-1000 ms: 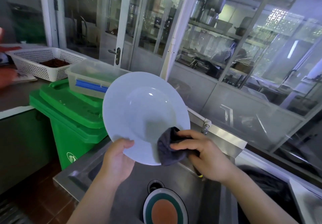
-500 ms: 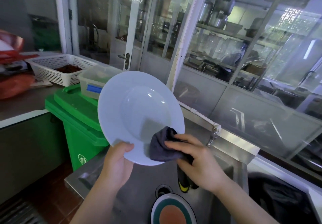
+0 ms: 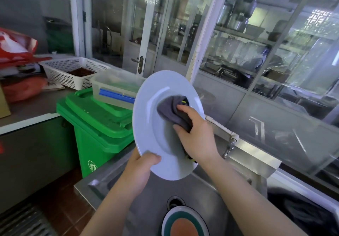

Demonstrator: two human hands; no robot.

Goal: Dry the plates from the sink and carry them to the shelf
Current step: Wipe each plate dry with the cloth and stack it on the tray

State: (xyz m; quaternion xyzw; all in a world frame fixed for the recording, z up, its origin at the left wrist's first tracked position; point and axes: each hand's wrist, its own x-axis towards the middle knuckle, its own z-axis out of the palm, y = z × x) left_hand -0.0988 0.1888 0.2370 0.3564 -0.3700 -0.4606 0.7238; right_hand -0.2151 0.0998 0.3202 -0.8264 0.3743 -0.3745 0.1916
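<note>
A white wide-rimmed plate [image 3: 148, 125] is held tilted above the steel sink [image 3: 150, 212]. My left hand [image 3: 141, 169] grips its lower rim, thumb on the front face. My right hand [image 3: 196, 134] holds a dark grey cloth [image 3: 170, 111] bunched against the plate's inner well, near its upper right. A second plate [image 3: 185, 223] with a green ring and orange centre lies in the sink basin, close to the drain.
A green wheeled bin [image 3: 99, 125] stands left of the sink with a clear plastic box [image 3: 113, 87] on its lid. A white perforated basket [image 3: 73, 70] sits on the counter at left. Glass partitions and a door rise behind the sink.
My right hand has slid the cloth from the plate's lower rim up into its well. The plate has turned more edge-on toward the right; the view has shifted right.
</note>
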